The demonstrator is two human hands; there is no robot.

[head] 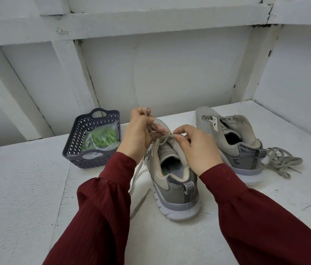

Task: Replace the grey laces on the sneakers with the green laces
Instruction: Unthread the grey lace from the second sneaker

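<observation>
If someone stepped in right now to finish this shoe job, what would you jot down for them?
Left hand: pinching a pulled-up loop of the grey lace on the near grey sneaker.
Right hand: fingertips gripping the same lace at the sneaker's tongue.
Far grey sneaker: already unlaced; its loose grey lace pile lies beside its heel.
Green laces: bagged in clear plastic inside the dark purple plastic basket, untouched.
Left: finish unlacing the near sneaker, then lace both with green.
</observation>
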